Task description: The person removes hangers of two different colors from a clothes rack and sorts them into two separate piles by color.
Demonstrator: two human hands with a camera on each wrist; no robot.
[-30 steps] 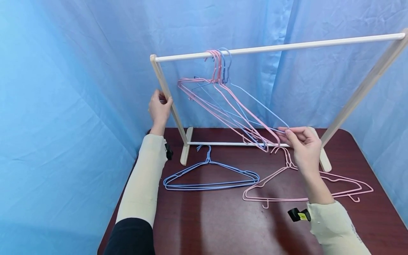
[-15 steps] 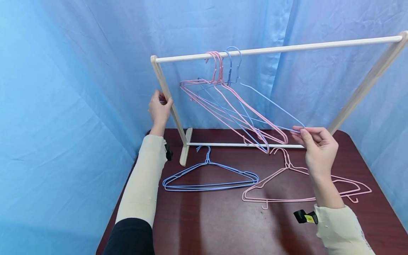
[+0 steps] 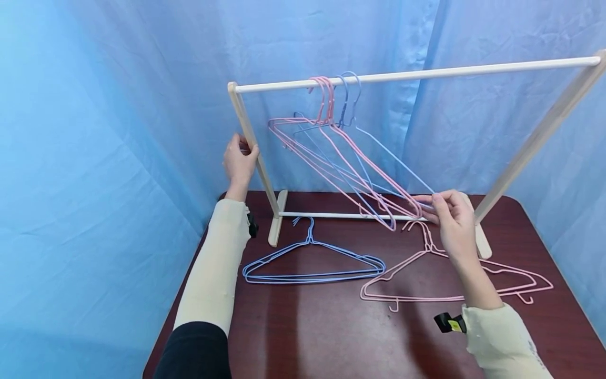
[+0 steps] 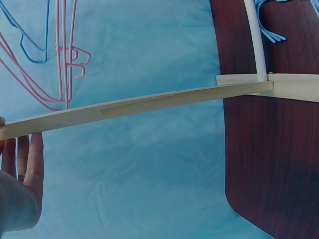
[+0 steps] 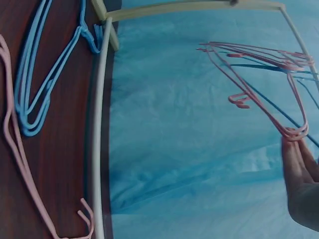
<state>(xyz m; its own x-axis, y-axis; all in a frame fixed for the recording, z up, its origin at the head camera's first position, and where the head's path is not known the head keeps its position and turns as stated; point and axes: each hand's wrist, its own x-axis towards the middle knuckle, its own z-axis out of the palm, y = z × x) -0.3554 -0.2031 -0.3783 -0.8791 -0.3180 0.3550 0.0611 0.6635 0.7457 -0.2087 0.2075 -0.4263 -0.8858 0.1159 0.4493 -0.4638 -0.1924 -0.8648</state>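
Head view: the left hand (image 3: 240, 162) stays curled around the rack's left post (image 3: 266, 181) at left-centre. At right-centre, the right hand (image 3: 454, 221) pinches the corner of a hanging blue hanger (image 3: 395, 159); it has shifted left since half a second ago, its fingers now beside the hanging pink hangers (image 3: 364, 154). The blue hook stays over the rail (image 3: 468, 71), upper centre. Folded-together blue hangers (image 3: 310, 240) lie unmoved on the bench (image 3: 341, 337).
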